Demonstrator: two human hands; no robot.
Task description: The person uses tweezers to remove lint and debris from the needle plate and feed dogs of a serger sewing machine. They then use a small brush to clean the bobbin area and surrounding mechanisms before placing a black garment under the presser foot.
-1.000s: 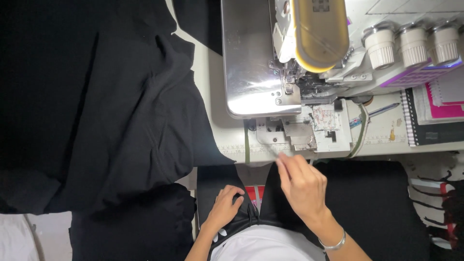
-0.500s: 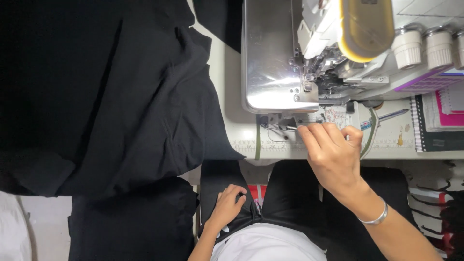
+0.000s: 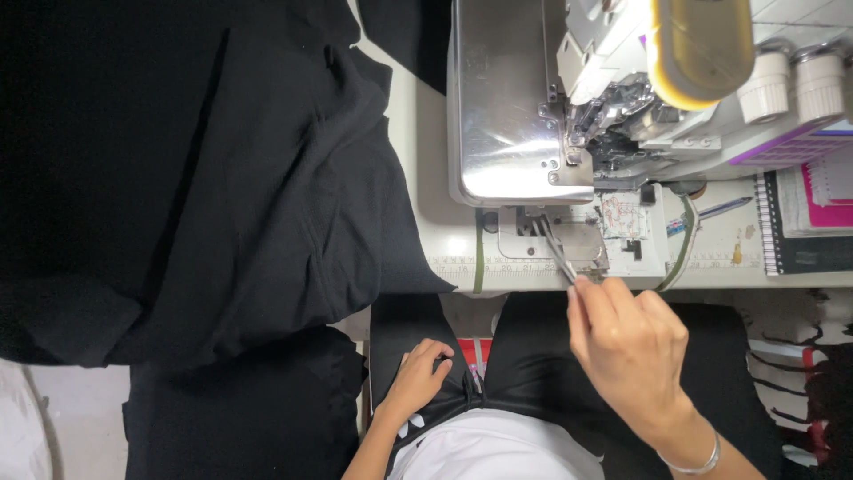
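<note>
My right hand [image 3: 629, 347] pinches thin metal tweezers [image 3: 555, 251] whose tips reach into the open lower front of the serger sewing machine [image 3: 524, 116], just below its shiny plate. A silver bracelet [image 3: 693, 464] circles that wrist. My left hand [image 3: 419, 378] rests on my lap against my black trousers, fingers curled, holding nothing that I can see. A large black fabric [image 3: 195, 178] drapes over the left part of the table and hangs past its front edge.
White thread cones [image 3: 791, 84] stand at the machine's right. A spiral notebook with a pink cover [image 3: 813, 222] and a pen [image 3: 724, 209] lie on the white table [image 3: 426, 178] at right. More black cloth [image 3: 240, 409] hangs lower left.
My right hand has drawn back toward me from the machine's front, now holding the tweezers with their tips in the opening. The view shifted slightly. My left hand stayed on my lap.
</note>
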